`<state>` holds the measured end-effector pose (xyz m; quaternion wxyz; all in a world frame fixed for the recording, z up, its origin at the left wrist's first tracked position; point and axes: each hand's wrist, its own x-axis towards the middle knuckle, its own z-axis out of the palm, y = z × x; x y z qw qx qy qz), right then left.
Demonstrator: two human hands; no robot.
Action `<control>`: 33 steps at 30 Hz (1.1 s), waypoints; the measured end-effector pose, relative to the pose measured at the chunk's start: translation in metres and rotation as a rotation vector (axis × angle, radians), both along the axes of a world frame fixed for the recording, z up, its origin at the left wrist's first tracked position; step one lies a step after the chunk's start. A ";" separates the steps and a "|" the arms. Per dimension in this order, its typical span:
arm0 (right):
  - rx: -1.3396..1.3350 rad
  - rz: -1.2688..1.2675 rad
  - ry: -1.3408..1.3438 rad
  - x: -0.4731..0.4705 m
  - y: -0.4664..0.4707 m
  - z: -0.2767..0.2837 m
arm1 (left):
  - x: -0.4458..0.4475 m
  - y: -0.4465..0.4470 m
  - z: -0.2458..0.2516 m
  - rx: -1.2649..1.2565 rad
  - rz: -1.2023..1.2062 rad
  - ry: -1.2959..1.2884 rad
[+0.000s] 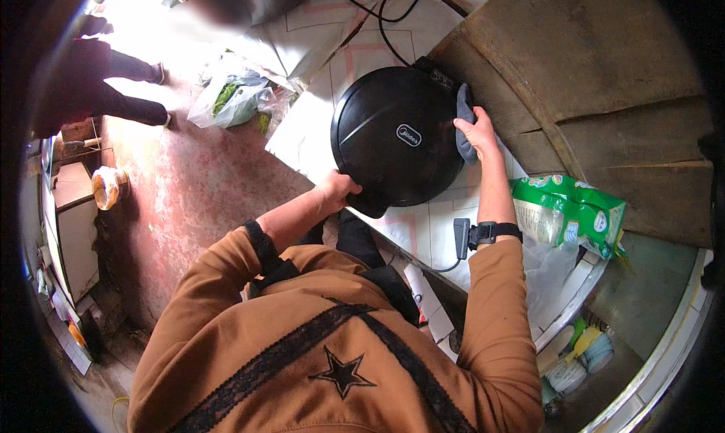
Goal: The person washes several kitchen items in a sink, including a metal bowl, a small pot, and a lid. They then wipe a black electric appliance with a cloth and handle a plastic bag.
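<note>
A round black Midea electric baking pan (pixel 391 166) sits with its lid down on a table with a white patterned cover (pixel 447 240). My left hand (pixel 338 189) grips its near left rim, thumb on top, beside the front handle tab (pixel 371 208). On the other side, my right hand (pixel 480 131) presses a folded dark grey cloth (pixel 465 141) to the pan's right edge. A black cord (pixel 387 36) runs from the hinge at the back. The pan's underside is hidden.
Brown boards (pixel 612 53) lean at the right. Below them lies a green plastic package (pixel 572 212). Plastic bags with green vegetables (pixel 232 96) rest by the table's left side. A person in dark clothes (pixel 73 87) stands at the far left, near a roll of tape (pixel 107 188).
</note>
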<state>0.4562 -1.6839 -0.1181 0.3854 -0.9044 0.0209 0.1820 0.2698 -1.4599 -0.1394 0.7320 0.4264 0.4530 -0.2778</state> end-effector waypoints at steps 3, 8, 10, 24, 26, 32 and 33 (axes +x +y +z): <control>-0.325 0.147 -0.074 -0.016 0.007 0.008 | 0.002 0.000 0.005 -0.023 -0.001 -0.007; -0.421 0.319 -0.178 -0.037 0.011 0.018 | 0.003 0.001 0.004 0.042 -0.103 -0.018; -0.345 0.318 -0.224 -0.035 0.009 0.018 | 0.002 0.001 0.000 0.014 -0.069 -0.039; -0.336 0.323 -0.158 -0.032 0.005 0.011 | 0.000 0.000 -0.009 -0.082 0.015 -0.025; -0.334 0.337 -0.156 -0.032 0.005 0.013 | -0.001 -0.001 -0.012 -0.071 0.013 -0.012; -0.379 0.322 -0.147 -0.034 0.008 0.016 | -0.001 0.000 -0.022 -0.086 0.016 -0.028; -0.359 0.322 -0.150 -0.034 0.008 0.016 | -0.001 0.000 -0.022 -0.095 0.023 -0.024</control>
